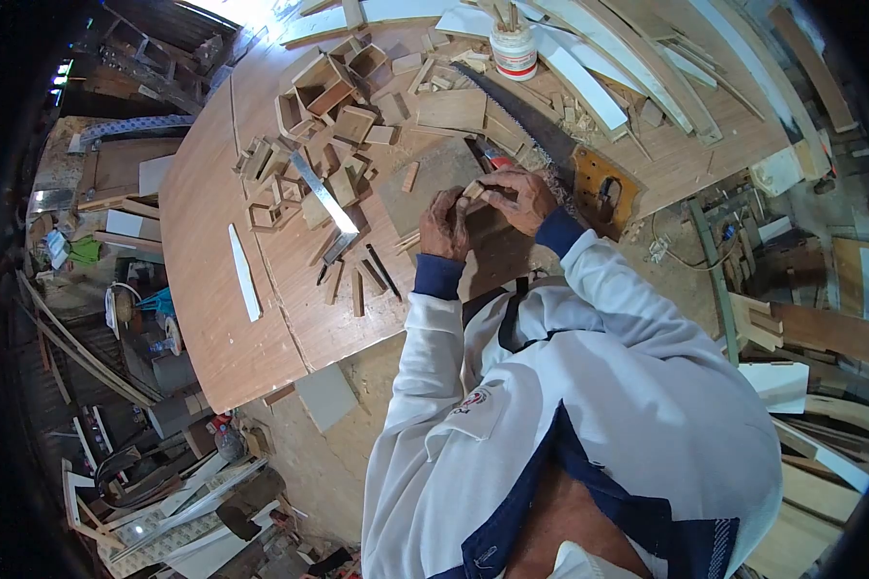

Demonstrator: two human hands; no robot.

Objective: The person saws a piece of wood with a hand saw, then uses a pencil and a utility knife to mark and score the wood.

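Both my hands are close together over the near edge of the wooden table (203,318). Between their fingertips is a small wood block (473,190). The fingers of my left hand (444,227) are closed against the block's left side. My right hand (519,201) pinches it from the right. Just beyond the hands lies a red and black object (493,154), partly hidden. A flat board (425,198) lies under and left of them, with a small wood strip (410,177) on it. To the right is a handsaw (601,185) with a yellow-brown handle.
Several small wooden boxes (328,87) and offcuts cluster left of the hands. A metal try square (323,193) lies among them, with a black pen-like stick (383,271) nearer me. Beyond stands a white tub (514,53) holding sticks. Long wood strips (647,63) cover the far right.
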